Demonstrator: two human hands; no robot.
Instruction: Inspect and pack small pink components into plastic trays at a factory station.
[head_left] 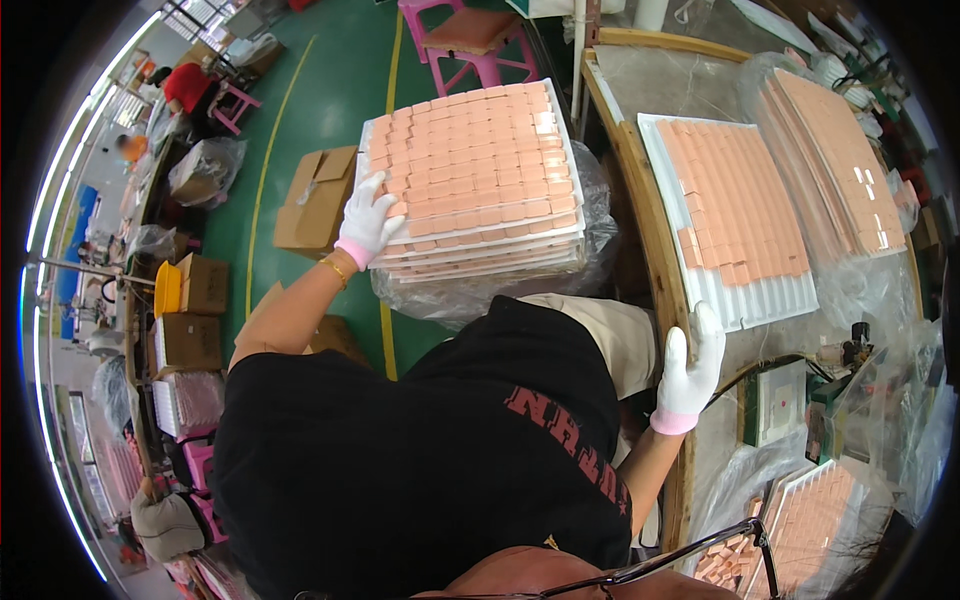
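Observation:
My left hand, in a white glove with a pink cuff, lies at the near left edge of a stack of white trays. Its fingers are spread over the corner of the top tray, which is filled with rows of small peach-coloured blocks. My right hand, gloved the same way, is raised over the workbench's wooden edge with its fingers stretched out and nothing in it. Just beyond its fingertips is the near edge of another white tray. Rows of the same peach blocks cover most of that tray, leaving bare grooves along its near end.
More peach sheets are stacked on clear plastic at the bench's right. A wooden rail borders the bench. Nearby are a small boxy device, a cardboard box and a pink stool. Another person sits far left.

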